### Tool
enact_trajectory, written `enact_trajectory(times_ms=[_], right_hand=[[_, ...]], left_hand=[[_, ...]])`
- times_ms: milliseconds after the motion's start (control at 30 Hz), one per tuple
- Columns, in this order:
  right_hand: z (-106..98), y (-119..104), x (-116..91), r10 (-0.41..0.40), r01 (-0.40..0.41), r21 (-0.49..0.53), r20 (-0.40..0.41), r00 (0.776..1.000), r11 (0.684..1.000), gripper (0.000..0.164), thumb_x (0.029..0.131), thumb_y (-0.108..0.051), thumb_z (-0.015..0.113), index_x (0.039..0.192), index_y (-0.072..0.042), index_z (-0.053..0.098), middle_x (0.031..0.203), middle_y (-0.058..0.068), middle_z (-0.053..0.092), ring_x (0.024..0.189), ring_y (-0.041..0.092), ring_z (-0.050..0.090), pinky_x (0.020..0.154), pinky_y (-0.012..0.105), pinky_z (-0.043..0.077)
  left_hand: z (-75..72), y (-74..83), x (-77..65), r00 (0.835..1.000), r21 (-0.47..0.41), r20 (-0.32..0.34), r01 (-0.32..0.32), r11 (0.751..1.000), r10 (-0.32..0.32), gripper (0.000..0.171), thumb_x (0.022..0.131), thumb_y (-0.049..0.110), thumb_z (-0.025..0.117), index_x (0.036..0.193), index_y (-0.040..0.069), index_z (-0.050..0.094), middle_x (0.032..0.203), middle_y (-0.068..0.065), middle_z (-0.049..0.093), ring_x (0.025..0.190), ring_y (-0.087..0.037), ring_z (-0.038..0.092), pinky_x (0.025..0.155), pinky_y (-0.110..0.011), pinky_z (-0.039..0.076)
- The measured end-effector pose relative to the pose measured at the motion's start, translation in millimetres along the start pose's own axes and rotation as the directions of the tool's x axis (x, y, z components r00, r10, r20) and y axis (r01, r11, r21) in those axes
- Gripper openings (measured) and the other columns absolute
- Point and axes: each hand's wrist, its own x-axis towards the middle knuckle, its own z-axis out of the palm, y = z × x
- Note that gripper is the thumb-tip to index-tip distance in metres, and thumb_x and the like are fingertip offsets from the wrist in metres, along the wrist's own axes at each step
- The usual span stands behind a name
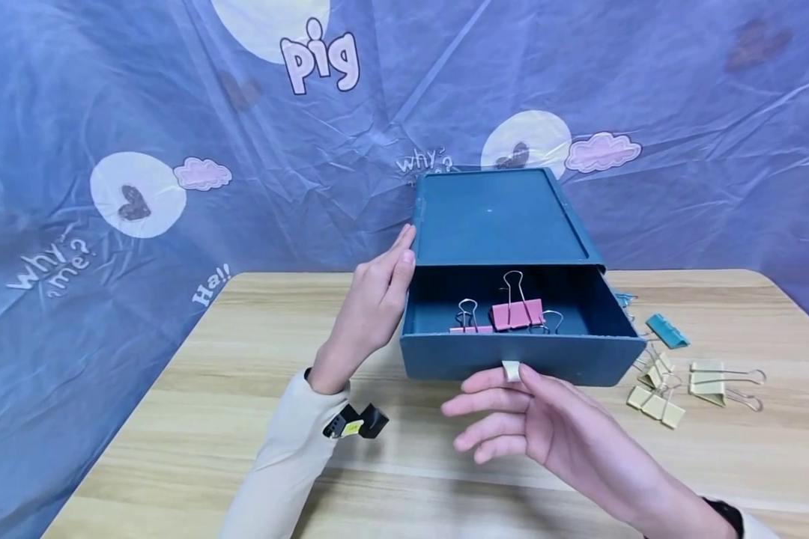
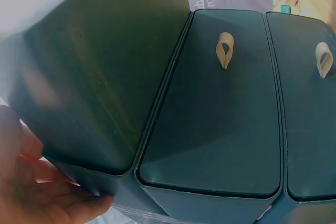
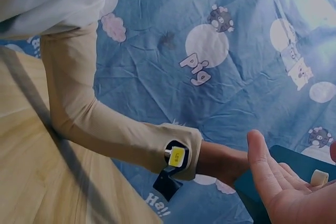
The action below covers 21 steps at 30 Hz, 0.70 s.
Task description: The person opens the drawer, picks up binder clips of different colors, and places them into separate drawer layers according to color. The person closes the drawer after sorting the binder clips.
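A dark blue drawer cabinet (image 1: 492,224) stands on the table, its top drawer (image 1: 458,358) pulled out toward me. Pink binder clips (image 1: 517,315) with silver wire handles lie inside that drawer. My left hand (image 1: 377,292) rests against the cabinet's left side, fingers extended. With thumb and index finger, my right hand (image 1: 535,419) pinches the small pale loop pull tab (image 1: 511,371) on the drawer front, its other fingers spread loosely. In the left wrist view, lower closed drawers (image 2: 210,114) show similar loop tabs (image 2: 225,50).
To the cabinet's right, pale yellow binder clips (image 1: 706,382) and a teal binder clip (image 1: 667,331) lie on the wooden table (image 1: 256,352). A blue printed cloth (image 1: 243,97) hangs behind. A black wrist device (image 1: 353,421) is strapped to my left sleeve.
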Motion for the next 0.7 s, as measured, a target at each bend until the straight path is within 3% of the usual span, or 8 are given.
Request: enact_trajectory(times_ms=[500,700], right_hand=[[-4.6,0.9,6.7,-0.091,0.084,-0.185,-0.032,0.995,0.979,0.055,0.108,-0.021,0.005,0.135,0.012,0.04,0.135,0.028,0.051,0.112,0.039,0.06,0.095,0.044,0.049],[-10.2,-1.0,13.0,-0.11,0.086,-0.255,-0.082,0.99,0.963,0.053,0.109,-0.019,0.01,0.132,0.01,0.047,0.131,0.026,0.056,0.11,0.036,0.062,0.094,0.042,0.05]], left_hand=[[-0.7,1.8,-1.1,1.0,0.005,0.002,-0.003,1.0,0.002,0.048,0.107,0.027,0.031,0.142,-0.004,0.042,0.147,-0.014,0.04,0.138,-0.014,0.034,0.111,-0.028,0.03],[-1.0,0.1,-1.2,1.0,0.005,0.003,-0.007,1.0,0.007,0.047,0.107,0.025,0.032,0.142,-0.005,0.042,0.147,-0.015,0.04,0.138,-0.015,0.035,0.111,-0.027,0.03]])
